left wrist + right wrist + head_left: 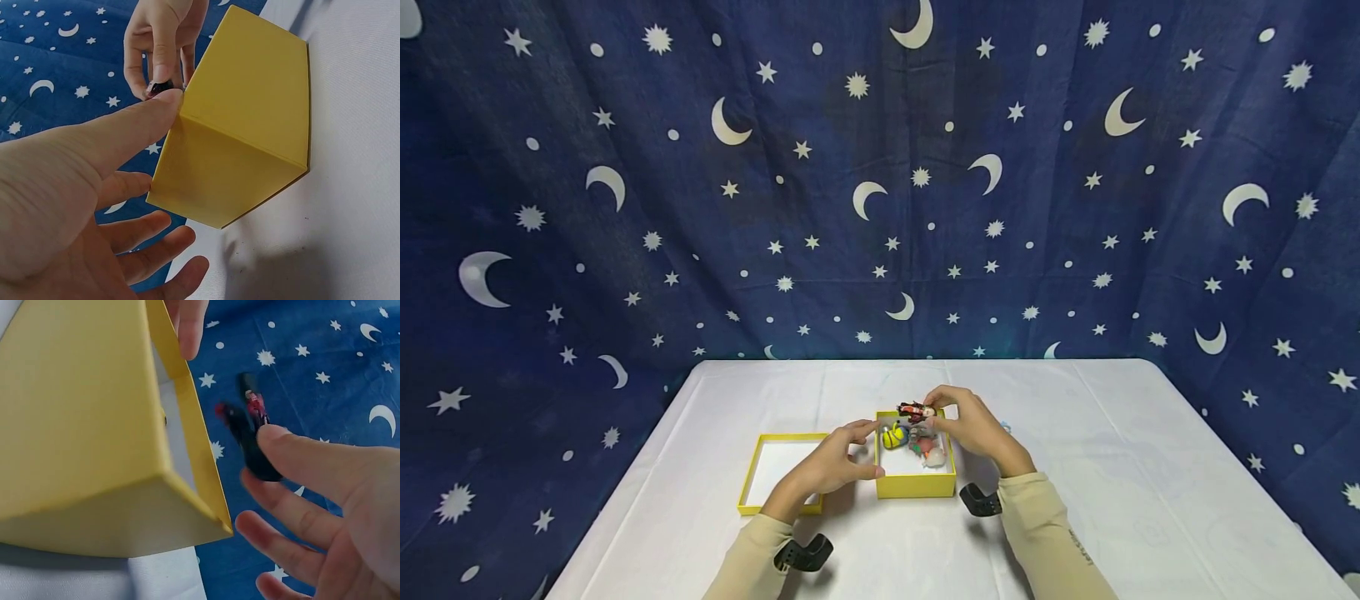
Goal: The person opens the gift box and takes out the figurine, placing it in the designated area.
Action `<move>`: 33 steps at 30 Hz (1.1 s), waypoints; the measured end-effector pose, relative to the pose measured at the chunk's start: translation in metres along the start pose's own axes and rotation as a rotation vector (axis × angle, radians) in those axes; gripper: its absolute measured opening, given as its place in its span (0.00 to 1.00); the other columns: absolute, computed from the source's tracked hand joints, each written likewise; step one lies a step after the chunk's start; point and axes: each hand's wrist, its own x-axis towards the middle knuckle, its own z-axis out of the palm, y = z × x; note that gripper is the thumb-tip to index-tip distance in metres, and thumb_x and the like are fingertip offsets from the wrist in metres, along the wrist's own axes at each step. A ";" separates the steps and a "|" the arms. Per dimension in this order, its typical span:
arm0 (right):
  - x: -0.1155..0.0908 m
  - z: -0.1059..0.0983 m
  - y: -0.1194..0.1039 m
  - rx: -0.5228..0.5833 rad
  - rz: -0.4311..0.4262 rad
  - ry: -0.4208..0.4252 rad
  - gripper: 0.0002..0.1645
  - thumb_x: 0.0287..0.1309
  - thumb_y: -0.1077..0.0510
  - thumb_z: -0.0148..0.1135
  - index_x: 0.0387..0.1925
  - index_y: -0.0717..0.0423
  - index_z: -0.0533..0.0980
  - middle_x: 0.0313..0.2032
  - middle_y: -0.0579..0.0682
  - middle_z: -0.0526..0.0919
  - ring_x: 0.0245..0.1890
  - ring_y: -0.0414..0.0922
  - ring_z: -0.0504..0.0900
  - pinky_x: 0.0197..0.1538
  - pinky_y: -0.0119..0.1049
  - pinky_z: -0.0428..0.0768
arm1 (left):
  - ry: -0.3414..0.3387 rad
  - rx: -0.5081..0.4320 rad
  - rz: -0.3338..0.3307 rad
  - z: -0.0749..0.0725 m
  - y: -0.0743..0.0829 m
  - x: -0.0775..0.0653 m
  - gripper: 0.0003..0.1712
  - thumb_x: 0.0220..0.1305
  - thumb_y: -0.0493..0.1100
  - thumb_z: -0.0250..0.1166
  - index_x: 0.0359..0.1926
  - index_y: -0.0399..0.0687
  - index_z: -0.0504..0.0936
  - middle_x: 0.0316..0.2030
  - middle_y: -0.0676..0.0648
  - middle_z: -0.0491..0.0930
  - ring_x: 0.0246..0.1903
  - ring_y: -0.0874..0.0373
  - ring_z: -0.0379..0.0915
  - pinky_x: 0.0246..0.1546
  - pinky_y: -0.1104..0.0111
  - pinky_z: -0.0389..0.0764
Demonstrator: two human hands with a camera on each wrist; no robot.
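A yellow box (916, 486) with a white inside stands open-topped on the table. In it lie a yellow-and-blue toy figure (894, 436), and a reddish toy (922, 446) beside a whitish one (935, 457). My right hand (972, 425) pinches a small dark-and-red figurine (913, 411) between thumb and index finger, above the box's far right part. In the right wrist view, the figurine (253, 434) looks blurred. My left hand (831, 464) touches the box's left side with thumb and index finger; its other fingers extend loosely in the left wrist view.
To the left of the box, partly behind my left hand and forearm, lies a yellow-rimmed lid (778, 467), white side up. A small light-blue item (1006, 427) shows past my right wrist. A starry blue curtain (880, 233) hangs behind the white table (1112, 483).
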 end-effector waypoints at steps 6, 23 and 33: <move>0.001 -0.002 0.004 0.070 -0.083 0.061 0.12 0.65 0.61 0.66 0.50 0.56 0.83 0.47 0.54 0.88 0.54 0.55 0.83 0.64 0.64 0.73 | 0.005 0.015 0.010 0.000 -0.002 0.000 0.44 0.61 0.41 0.73 0.75 0.41 0.65 0.74 0.34 0.61 0.67 0.35 0.67 0.64 0.44 0.74; 0.000 -0.009 0.004 0.224 -0.078 0.194 0.14 0.65 0.65 0.64 0.51 0.62 0.82 0.50 0.62 0.86 0.47 0.53 0.88 0.56 0.47 0.84 | 0.004 0.010 0.000 0.001 -0.002 0.000 0.44 0.61 0.41 0.73 0.75 0.40 0.64 0.75 0.32 0.58 0.68 0.34 0.65 0.65 0.44 0.73; -0.003 -0.017 0.008 0.287 -0.010 0.135 0.17 0.71 0.63 0.57 0.58 0.58 0.81 0.51 0.64 0.85 0.21 0.31 0.76 0.23 0.28 0.74 | 0.004 0.007 -0.007 0.001 0.000 -0.001 0.44 0.61 0.41 0.73 0.75 0.39 0.64 0.75 0.33 0.59 0.68 0.35 0.65 0.65 0.44 0.73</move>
